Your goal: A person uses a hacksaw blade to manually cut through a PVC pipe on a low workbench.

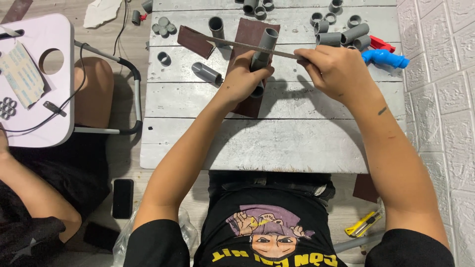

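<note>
Overhead view of a grey plank table [297, 143]. A short grey plastic pipe [264, 49] stands tilted over a dark brown sheet of sandpaper [250, 34] near the middle of the table. Its long axis runs from the lower end at the person's side up and away to the open mouth, which points toward the far edge and slightly right. The lower end is hidden behind the hand, so whether it touches the sheet cannot be told.

The left hand [245, 76] is wrapped around the pipe's lower half, fingers curled together and clamped on it. The right hand [336, 69] has its fingers closed on one end of a thin, flat metal file [247, 47]. The file's long axis lies nearly level, running left from this hand across the pipe just below its mouth, with the far tip over a second, smaller piece of brown sandpaper [195, 42].

The pipe is matt grey, round, thin-walled and hollow, with a dark interior.

Loose grey pipe offcuts [341, 32] lie along the far part of the table, with a blue elbow fitting [386, 59] and a red part [381, 44] at the right. A yellow utility knife [363, 223] lies on the floor.
</note>
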